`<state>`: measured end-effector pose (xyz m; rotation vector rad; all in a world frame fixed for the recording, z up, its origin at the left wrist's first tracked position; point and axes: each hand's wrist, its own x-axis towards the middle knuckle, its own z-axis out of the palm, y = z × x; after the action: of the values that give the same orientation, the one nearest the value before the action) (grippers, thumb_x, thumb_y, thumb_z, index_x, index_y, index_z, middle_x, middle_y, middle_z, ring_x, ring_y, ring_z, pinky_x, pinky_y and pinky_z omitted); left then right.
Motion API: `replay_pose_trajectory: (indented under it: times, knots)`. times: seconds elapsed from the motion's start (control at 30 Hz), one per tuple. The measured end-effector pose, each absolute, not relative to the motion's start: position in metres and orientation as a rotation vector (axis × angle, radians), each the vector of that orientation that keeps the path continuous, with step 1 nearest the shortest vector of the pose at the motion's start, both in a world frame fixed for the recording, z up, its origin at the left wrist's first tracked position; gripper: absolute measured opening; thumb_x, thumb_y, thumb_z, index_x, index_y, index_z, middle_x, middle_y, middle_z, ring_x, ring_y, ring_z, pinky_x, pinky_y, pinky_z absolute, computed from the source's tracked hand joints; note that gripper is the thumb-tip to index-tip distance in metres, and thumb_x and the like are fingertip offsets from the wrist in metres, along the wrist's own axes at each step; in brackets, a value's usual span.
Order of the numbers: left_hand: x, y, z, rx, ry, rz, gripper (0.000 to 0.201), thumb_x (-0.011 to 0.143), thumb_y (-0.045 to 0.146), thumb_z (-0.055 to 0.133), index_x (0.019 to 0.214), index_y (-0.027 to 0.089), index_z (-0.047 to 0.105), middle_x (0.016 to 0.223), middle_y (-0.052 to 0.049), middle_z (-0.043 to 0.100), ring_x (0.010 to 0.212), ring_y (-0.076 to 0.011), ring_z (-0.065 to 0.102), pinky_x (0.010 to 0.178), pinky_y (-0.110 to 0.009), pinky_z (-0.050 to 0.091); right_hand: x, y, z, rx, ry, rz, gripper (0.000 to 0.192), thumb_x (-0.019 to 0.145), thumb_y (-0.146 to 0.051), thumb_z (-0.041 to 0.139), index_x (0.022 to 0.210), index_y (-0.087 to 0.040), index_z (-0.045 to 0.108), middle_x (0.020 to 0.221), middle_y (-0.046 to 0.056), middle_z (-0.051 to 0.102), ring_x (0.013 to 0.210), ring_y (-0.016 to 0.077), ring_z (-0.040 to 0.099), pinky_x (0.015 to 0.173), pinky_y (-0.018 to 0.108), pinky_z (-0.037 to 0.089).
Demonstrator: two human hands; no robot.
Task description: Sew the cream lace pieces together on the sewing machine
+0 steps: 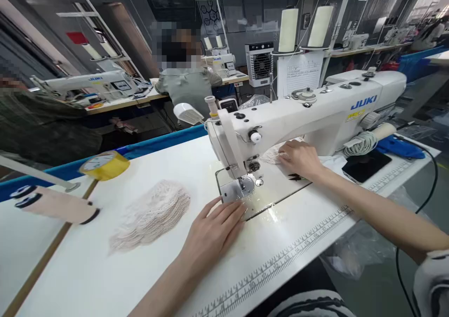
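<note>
A white sewing machine (287, 116) stands on the table, with its needle and metal plate (229, 191) in front of me. My left hand (217, 226) lies flat near the plate, fingers stretched out and holding nothing. Under the machine's arm, my right hand (303, 159) has its fingers curled on pale lace fabric (271, 156); the fingertips are partly hidden. Small black thread snips (296, 177) lie just below the right wrist. To the left of the left hand is a stack of pale pink lace pieces (154, 214).
Yellow tape (105, 165) and pink thread cones (58, 205) sit at the left. A printed ruler (273, 265) runs along the front edge. A phone (366, 165) and blue pouch (400, 147) lie at the right. People (184, 88) sit at machines beyond.
</note>
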<state>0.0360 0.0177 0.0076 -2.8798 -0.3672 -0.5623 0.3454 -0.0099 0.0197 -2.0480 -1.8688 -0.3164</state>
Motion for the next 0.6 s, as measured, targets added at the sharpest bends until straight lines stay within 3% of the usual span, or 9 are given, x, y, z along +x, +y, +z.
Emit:
replay_pose_trajectory:
  times: [0.27,0.47,0.6]
  knots:
    - [0.044,0.016,0.0,-2.881,-0.43,-0.908,0.028,0.093,0.017,0.048,0.118,0.022,0.057,0.108,-0.002,0.07,0.09,-0.016,0.067,0.094,-0.036,0.045,0.337,0.012,0.018,-2.027,-1.998,-0.283,0.017,0.087,-0.022,0.047,0.087,-0.016,0.063,0.092,0.012,0.066,0.091,0.0253,0.056,0.078,0.036,0.031]
    - [0.04,0.017,0.0,-2.885,-0.468,-0.932,0.024,0.093,0.016,0.048,0.114,0.019,0.059,0.103,-0.001,0.072,0.086,-0.0156,0.067,0.09,-0.036,0.046,0.34,0.013,0.022,-2.053,-1.815,-0.074,0.007,0.08,-0.023,0.059,0.075,-0.02,0.063,0.081,0.005,0.066,0.078,0.0201,0.057,0.065,0.03,0.033]
    - [0.04,0.017,-0.001,-2.904,-0.507,-0.96,0.024,0.093,0.018,0.047,0.113,0.02,0.06,0.101,0.0,0.072,0.085,-0.0152,0.067,0.089,-0.036,0.048,0.344,0.012,0.024,-2.034,-1.641,0.097,0.014,0.075,-0.035,0.065,0.071,-0.021,0.061,0.079,0.002,0.065,0.072,0.0178,0.057,0.057,0.026,0.033]
